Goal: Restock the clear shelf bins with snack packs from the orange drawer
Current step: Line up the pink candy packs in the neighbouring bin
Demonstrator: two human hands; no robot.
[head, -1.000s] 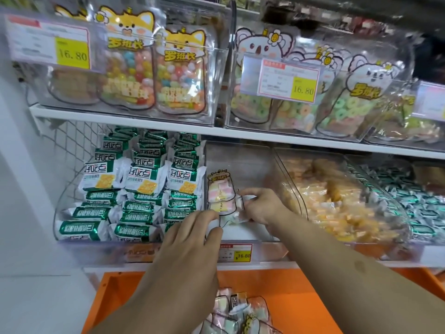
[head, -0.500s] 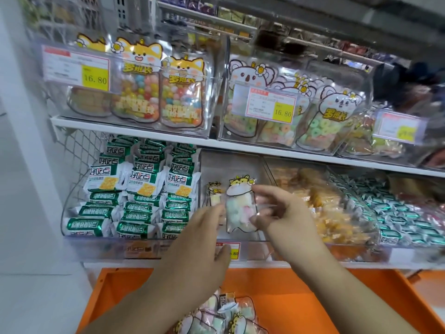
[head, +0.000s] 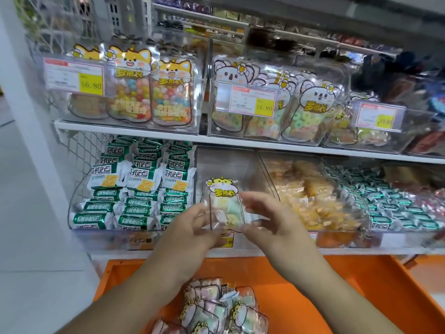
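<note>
Head view: price tag [head: 90, 85] "16.80"

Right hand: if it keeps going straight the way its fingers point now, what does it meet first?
The right hand points left, so it would probably press further into the marshmallow pack upright between both hands, then the left hand. Depth is unclear.

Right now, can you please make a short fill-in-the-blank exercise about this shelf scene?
1. The drawer below the shelf is ____.
2. The yellow price tag reads ____.
3. The marshmallow pack stands between both ____.
4. The packs left of the middle bin are white and ____.

Missing words: orange; 16.80; hands; green
</note>
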